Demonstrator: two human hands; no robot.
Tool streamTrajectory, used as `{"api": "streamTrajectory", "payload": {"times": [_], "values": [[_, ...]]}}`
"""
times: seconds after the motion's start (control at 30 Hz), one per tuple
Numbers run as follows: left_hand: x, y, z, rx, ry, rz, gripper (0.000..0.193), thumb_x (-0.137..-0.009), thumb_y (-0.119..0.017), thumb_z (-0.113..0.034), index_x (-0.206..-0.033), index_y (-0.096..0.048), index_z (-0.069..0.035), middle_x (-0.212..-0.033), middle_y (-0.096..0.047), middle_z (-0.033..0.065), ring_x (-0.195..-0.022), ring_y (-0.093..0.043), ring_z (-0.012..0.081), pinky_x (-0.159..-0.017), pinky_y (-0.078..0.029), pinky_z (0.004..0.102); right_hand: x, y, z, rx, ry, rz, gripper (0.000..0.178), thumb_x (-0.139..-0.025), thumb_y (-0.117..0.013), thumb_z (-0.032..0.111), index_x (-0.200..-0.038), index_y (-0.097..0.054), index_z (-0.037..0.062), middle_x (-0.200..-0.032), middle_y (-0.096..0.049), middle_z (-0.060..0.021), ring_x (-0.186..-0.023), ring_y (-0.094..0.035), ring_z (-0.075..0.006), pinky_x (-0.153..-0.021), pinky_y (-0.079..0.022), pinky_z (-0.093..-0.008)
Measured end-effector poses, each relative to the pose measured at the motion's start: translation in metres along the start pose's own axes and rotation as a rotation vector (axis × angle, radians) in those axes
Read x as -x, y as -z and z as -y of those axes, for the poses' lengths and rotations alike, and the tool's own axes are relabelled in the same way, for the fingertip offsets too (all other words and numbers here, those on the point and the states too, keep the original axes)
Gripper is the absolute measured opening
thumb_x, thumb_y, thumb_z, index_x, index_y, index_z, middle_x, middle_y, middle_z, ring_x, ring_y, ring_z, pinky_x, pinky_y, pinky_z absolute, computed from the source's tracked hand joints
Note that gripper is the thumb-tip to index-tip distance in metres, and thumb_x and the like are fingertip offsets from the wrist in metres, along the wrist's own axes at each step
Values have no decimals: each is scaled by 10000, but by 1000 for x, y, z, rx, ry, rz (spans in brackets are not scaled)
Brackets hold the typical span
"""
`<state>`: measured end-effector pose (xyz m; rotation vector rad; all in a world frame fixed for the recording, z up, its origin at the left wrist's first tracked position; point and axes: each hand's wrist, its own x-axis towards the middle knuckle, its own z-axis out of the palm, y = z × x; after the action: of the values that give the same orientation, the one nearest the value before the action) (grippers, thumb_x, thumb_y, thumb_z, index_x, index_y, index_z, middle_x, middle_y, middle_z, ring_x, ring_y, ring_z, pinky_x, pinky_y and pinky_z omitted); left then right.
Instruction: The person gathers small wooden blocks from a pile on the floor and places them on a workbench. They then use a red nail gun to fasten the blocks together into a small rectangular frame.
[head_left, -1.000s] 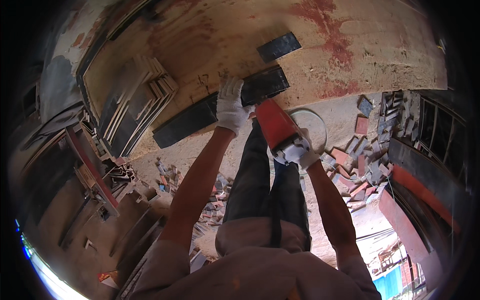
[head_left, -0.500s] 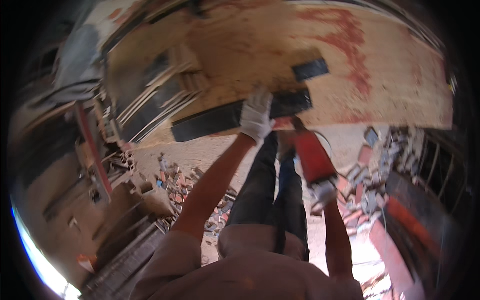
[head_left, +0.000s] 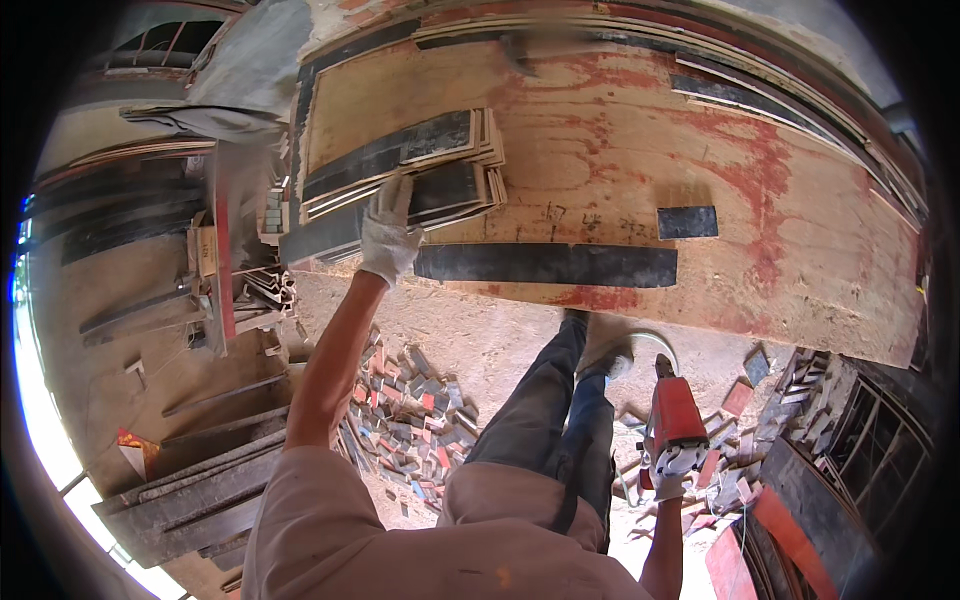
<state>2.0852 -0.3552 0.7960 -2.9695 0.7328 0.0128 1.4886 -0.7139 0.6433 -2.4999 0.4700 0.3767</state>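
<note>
My left hand (head_left: 388, 240), in a white work glove, reaches onto a stack of dark-faced plywood strips (head_left: 440, 135) at the left of the workbench. Its fingers are stretched out over the strips. Just right of it, a long dark strip (head_left: 550, 264) lies along the bench's near edge. A short dark piece (head_left: 688, 222) lies farther back. Low at the right, beyond the bench edge, my gloved right hand (head_left: 670, 485) is closed on the rear of a red power tool (head_left: 678, 415). The tool's narrow dark tip points toward the bench.
The workbench (head_left: 600, 150) is a wooden sheet with red stains. Long strips (head_left: 780, 105) lie along its far edge. Offcuts (head_left: 420, 410) are heaped on the floor, with more at right. Boards (head_left: 200, 500) are stacked at lower left. A pale cable loop (head_left: 655, 345) lies near my feet.
My left hand has left the long strip and moved left to the stack. My right hand has drawn the red power tool back and right, away from the bench. The view has shifted.
</note>
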Motion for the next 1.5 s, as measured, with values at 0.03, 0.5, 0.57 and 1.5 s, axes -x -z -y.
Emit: {"api": "streamTrajectory", "payload": {"times": [0.03,0.5,0.57,1.5], "values": [[-4,-10,3,-20,-53,-122,826,-770,-794,-241,-1507,-459,-78,-1470,-491,170,-1361,-465,368,-1130,-416,453,5,-1,0,10,-2,-9,515,-950,-585,319,-1386,-535,49,-1189,-611,-183,-1065,-636,-328,-940,-527,-470],[-88,-113,-393,590,-326,-151,741,-753,-853,-470,-1314,-608,-54,-1272,-595,210,-1167,-570,385,-963,-479,516,64,-17,34,-26,-125,-41,549,-880,-657,329,-1325,-557,23,-1200,-604,-252,-1077,-618,-407,-914,-514,-546],[-114,-112,-411,389,-335,33,736,-711,-879,-451,-1274,-631,-46,-1229,-601,209,-1134,-575,387,-949,-482,521,73,-25,36,-27,-134,-47,555,-870,-667,330,-1316,-560,19,-1202,-603,-261,-1078,-616,-418,-910,-512,-556],[-25,-124,-359,290,-427,228,742,-691,-894,-280,-1319,-585,-36,-1293,-607,188,-1230,-566,395,-1058,-473,480,-40,1,14,-243,-14,-107,510,-913,-693,276,-1359,-533,86,-1241,-613,-176,-1068,-643,-311,-880,-554,-474]]}}
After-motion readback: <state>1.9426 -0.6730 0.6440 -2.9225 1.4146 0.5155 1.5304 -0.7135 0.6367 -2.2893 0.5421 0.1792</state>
